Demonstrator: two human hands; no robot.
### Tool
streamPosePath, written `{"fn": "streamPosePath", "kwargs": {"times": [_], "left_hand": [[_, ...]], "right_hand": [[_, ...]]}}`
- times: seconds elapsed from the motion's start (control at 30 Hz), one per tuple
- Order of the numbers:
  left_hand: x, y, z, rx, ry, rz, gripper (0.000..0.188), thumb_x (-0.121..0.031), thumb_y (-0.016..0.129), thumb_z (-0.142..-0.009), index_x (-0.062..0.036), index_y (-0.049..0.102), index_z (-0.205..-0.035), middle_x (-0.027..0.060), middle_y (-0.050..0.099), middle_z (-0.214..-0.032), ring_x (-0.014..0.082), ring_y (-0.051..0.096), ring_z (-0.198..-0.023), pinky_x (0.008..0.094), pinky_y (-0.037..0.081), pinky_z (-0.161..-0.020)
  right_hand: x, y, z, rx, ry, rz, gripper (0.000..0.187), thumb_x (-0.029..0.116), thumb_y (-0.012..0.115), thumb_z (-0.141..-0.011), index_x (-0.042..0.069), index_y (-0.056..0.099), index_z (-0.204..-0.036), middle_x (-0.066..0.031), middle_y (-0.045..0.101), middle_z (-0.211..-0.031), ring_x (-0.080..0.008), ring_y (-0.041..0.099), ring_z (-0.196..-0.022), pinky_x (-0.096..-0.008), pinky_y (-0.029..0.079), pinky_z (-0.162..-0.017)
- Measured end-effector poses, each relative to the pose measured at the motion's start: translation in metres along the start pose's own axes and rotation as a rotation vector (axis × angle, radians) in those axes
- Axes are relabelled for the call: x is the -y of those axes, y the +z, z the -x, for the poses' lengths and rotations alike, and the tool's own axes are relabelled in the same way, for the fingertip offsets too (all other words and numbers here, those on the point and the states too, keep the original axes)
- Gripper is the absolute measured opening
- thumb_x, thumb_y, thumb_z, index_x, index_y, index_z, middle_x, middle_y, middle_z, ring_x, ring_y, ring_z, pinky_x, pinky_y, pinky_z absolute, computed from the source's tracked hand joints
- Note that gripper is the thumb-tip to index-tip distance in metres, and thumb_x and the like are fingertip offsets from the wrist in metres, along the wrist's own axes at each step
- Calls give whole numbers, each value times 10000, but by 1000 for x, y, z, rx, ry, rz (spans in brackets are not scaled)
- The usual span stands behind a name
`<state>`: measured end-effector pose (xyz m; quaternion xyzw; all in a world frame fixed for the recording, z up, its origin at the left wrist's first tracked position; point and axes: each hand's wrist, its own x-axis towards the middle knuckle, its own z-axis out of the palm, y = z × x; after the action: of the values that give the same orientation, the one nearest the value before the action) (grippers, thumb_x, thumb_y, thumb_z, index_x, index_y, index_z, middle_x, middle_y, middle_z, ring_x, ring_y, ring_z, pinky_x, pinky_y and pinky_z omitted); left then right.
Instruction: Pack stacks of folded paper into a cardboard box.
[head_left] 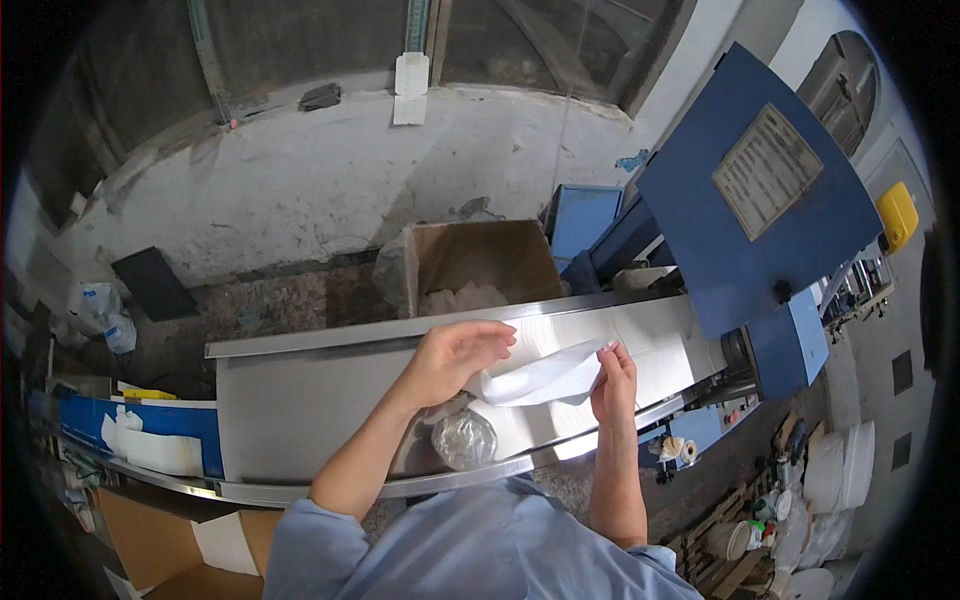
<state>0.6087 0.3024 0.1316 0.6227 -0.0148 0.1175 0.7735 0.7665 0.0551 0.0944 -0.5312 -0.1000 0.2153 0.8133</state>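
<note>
A folded piece of thin white paper (545, 378) is held above a metal trough. My right hand (614, 385) pinches its right end between thumb and fingers. At its left end, my left hand (455, 362) has its fingers stretched out and apart from the thumb, and does not appear to grip it. Beneath the paper, a long row of white paper pieces (655, 335) lies along the trough toward the blue machine. Just below my left hand sits a round bundle in clear, shiny plastic (465, 440); its contents are hard to make out.
The metal trough (300, 400) has raised rails. Beyond it stands a cardboard box (487, 240) lined with plastic, with pale scraps inside. A blue machine (755, 190) rises at right. An open carton (150, 540) is at lower left, near white paper (165, 453) on a blue surface.
</note>
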Motion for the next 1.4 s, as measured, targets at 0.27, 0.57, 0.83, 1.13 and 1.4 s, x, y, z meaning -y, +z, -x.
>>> {"fn": "streamPosePath", "kwargs": {"times": [0.27, 0.57, 0.83, 1.13, 1.4], "left_hand": [[27, 12, 27, 118, 120, 85, 560, -354, 680, -944, 49, 549, -1309, 137, 594, -1292, 177, 549, -1186, 329, 422, -1017], [39, 11, 22, -292, 38, -47, 214, -173, 652, -967, 31, 693, -1018, -23, 673, -853, 29, 560, -760, 219, 468, -663], [36, 24, 9, -395, 79, 27, 226, -134, 626, -973, 39, 677, -1110, 20, 701, -931, 62, 605, -845, 231, 494, -740], [47, 59, 6, -491, 174, -207, 177, 25, 581, -934, 37, 669, -1087, 26, 683, -903, 68, 611, -812, 227, 504, -723], [63, 38, 44, -481, 16, 34, 140, -44, 609, -963, 25, 643, -1079, 65, 689, -958, 116, 656, -876, 247, 527, -775]], "right_hand": [[6, 0, 2, -129, 28, 75, 170, 168, 603, -976, 10, 626, -1033, -54, 678, -938, -111, 652, -859, -253, 523, -783], [17, 3, 5, -106, -69, -36, 126, 172, 601, -985, 52, 604, -1021, -21, 647, -937, -109, 622, -899, -264, 520, -814], [-18, 1, 16, 293, -41, 167, 737, 391, 624, -952, 29, 297, -1505, -114, 516, -1378, -207, 531, -1244, -355, 442, -1034], [-15, 69, 59, 331, -37, 481, 513, 25, 697, -843, -3, 525, -1325, -81, 614, -1205, -145, 565, -1105, -295, 447, -947], [45, 37, 34, -21, -566, -38, 58, 6, 515, -856, 47, 551, -835, -84, 609, -950, -144, 594, -867, -304, 516, -810]]}}
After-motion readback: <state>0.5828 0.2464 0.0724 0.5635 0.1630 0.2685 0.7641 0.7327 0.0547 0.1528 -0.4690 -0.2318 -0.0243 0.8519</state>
